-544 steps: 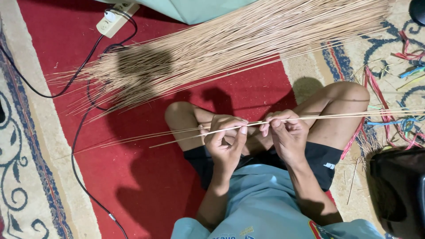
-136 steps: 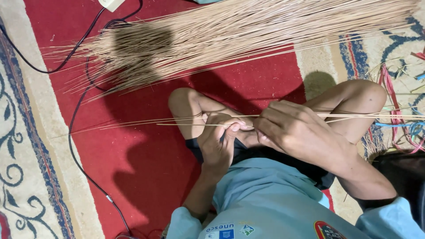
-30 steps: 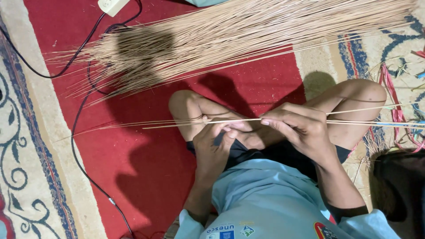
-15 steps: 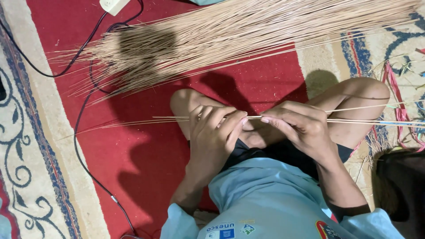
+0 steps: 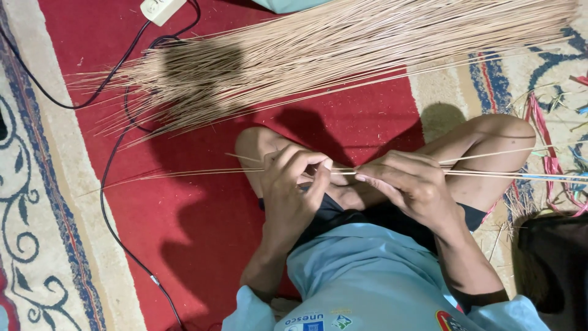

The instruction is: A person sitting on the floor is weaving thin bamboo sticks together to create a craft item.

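I sit cross-legged on a red carpet [image 5: 202, 245]. My left hand [image 5: 291, 184] and my right hand [image 5: 407, 184] are held close together above my lap. Both pinch a small bunch of thin tan sticks [image 5: 184, 175] that runs level from left to right across my knees. The fingertips of the two hands nearly touch at the middle of the bunch. A large heap of the same thin sticks [image 5: 318, 55] lies on the carpet beyond my legs.
A black cable [image 5: 113, 202] curls over the carpet on the left and leads to a white power strip [image 5: 160, 8] at the top edge. Scraps of coloured strips [image 5: 551, 159] lie on the patterned rug at the right. A dark object [image 5: 554, 270] sits at the lower right.
My left hand has closed in on my right hand along the bunch of sticks. Its fingers now curl over the sticks next to the right fingertips.
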